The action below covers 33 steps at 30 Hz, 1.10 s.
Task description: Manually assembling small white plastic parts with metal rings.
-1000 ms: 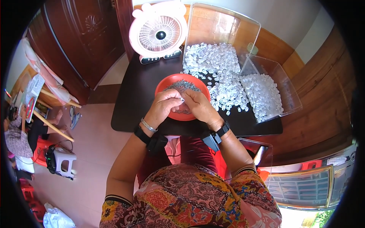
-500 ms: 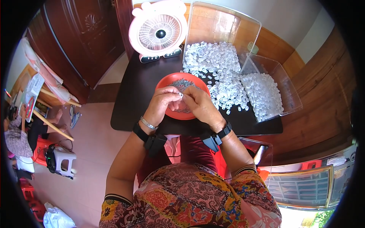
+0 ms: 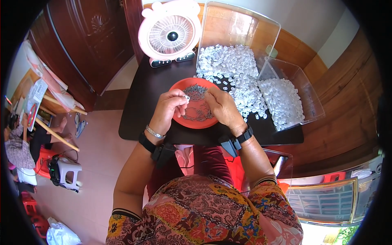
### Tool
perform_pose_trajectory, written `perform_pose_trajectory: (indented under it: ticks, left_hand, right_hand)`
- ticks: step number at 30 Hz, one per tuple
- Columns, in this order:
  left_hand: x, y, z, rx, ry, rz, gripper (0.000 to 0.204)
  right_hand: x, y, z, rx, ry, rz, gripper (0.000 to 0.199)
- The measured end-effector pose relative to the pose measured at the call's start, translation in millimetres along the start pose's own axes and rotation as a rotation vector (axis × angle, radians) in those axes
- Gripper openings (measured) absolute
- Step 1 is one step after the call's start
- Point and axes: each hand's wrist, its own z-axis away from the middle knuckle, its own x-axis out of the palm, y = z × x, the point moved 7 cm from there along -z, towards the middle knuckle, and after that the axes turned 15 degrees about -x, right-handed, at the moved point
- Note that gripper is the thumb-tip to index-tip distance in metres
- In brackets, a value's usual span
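My left hand pinches a small white plastic clip between thumb and fingertips, over the left side of a round orange-red plate. Opposite it, my right hand is closed above the plate's right side, thumb against bent fingers. Whatever those fingers may hold is hidden. Between the hands, many thin grey nail-like pieces lie loose in the plate. Just right of the plate spreads a heap of white clips on the dark table.
A clear bin lies at the back, spilling white clips. Beside it, another clear bin holds more. A pink fan stands at the back left. On the far left, another person sits near a grey stool.
My hands have drawn apart over the plate, the left going left with the clip and the right going right. The grey pieces between them now show more.
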Motion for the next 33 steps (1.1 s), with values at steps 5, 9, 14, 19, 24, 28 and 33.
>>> perform_pose_trajectory:
  ticks: [5,9,14,19,24,28,33]
  left_hand:
    - [20,9,4,0.269,-0.038,-0.365,0.013]
    - [25,11,2,0.319,-0.039,-0.389,0.012]
    - [12,-1,-4,0.046,-0.040,-0.175,0.014]
    - [-9,-1,-7,0.102,0.034,-0.040,0.015]
    - [-21,0,7,0.085,0.181,-0.173,0.015]
    - [-32,-2,16,0.220,0.247,-0.201,0.010]
    - [-36,-13,16,0.187,0.234,-0.211,0.010]
  right_hand:
    - [14,-8,-3,-0.038,-0.077,-0.030,0.022]
    - [21,-8,-5,-0.058,-0.089,-0.047,0.023]
    - [26,1,-3,0.071,-0.124,-0.226,0.019]
    - [13,7,-6,-0.003,-0.021,-0.160,0.010]
    - [0,-4,-10,-0.173,0.087,0.138,0.016]
    - [-1,4,-10,-0.182,-0.026,0.198,0.017]
    - [12,12,-11,-0.064,-0.211,0.283,0.014]
